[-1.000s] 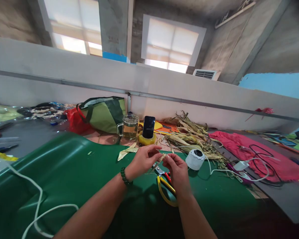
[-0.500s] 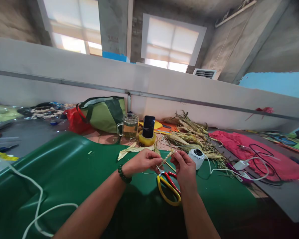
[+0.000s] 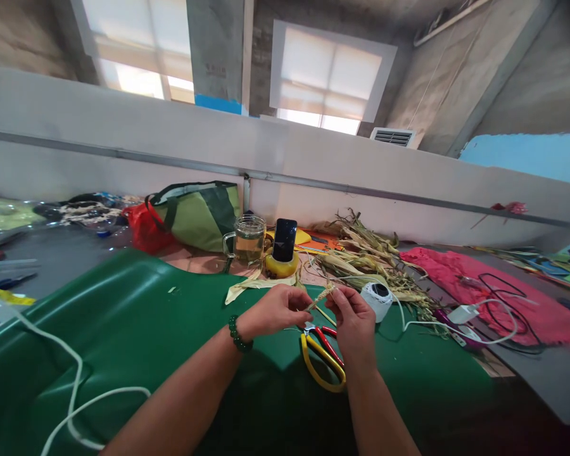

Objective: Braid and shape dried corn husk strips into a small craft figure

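Observation:
A short pale twisted husk piece (image 3: 322, 295) spans the gap between my two hands, above the green mat (image 3: 180, 329). Its lower left end is pinched in my left hand (image 3: 285, 309), which has a green bead bracelet at the wrist. The fingertips of my right hand (image 3: 350, 311) grip the upper right end. Just below the hands lie scissors (image 3: 323, 360) with yellow and red handles, partly behind my right hand. Right of that hand stands a white spool of thread (image 3: 377, 300).
Behind the hands are a glass mug (image 3: 249, 239), a phone (image 3: 284, 240) on a yellow stand, and dried husks (image 3: 365, 253). A green bag (image 3: 199, 215) stands back left. Pink cloth (image 3: 494, 291) with cables lies right. A white cable (image 3: 78, 367) crosses the mat's left.
The fingers of my left hand have shifted slightly on the husk piece. Both hands stay in nearly the same place, and the view has moved a little.

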Demonstrator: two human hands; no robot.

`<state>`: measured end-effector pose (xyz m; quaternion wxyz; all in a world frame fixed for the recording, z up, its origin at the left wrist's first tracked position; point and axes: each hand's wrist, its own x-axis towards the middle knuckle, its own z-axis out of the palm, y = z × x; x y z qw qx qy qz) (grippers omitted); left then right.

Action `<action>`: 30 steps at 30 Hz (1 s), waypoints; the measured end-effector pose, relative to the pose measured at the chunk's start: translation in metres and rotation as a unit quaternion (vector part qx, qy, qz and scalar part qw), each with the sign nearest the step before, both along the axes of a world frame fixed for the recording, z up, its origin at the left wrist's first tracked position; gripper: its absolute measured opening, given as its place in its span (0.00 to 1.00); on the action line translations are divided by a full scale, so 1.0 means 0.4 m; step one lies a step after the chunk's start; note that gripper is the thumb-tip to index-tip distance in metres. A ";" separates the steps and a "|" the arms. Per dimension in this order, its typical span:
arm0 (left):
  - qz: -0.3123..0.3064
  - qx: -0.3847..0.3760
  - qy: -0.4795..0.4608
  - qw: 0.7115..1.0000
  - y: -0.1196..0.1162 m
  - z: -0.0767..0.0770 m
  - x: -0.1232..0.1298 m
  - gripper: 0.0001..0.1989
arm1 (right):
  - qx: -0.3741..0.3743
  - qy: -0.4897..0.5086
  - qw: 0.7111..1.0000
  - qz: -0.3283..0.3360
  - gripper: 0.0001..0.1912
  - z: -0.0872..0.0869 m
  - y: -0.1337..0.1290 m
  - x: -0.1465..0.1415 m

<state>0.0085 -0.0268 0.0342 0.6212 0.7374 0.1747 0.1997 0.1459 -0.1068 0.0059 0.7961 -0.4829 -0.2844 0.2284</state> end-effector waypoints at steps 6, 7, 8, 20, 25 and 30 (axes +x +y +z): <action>0.002 0.004 -0.008 1.000 0.000 -0.003 0.000 0.14 | 0.006 -0.005 1.000 0.009 0.17 -0.001 -0.006 -0.003; 0.006 0.010 -0.011 1.000 0.001 -0.002 0.000 0.15 | 0.002 -0.007 1.000 0.027 0.19 -0.004 -0.007 -0.004; 0.012 0.019 -0.014 1.000 0.001 0.000 -0.001 0.15 | -0.004 -0.011 0.999 0.052 0.20 -0.008 -0.008 -0.004; -0.012 0.058 -0.008 0.998 -0.004 0.014 -0.007 0.20 | -0.041 -0.071 0.993 0.080 0.19 -0.015 -0.004 -0.013; -0.016 0.044 -0.014 0.999 0.002 0.010 -0.007 0.18 | -0.040 -0.084 0.993 0.066 0.19 -0.016 -0.005 -0.007; -0.022 0.025 0.002 0.999 -0.002 0.006 -0.006 0.16 | -0.020 -0.064 0.996 0.053 0.20 -0.006 -0.011 -0.007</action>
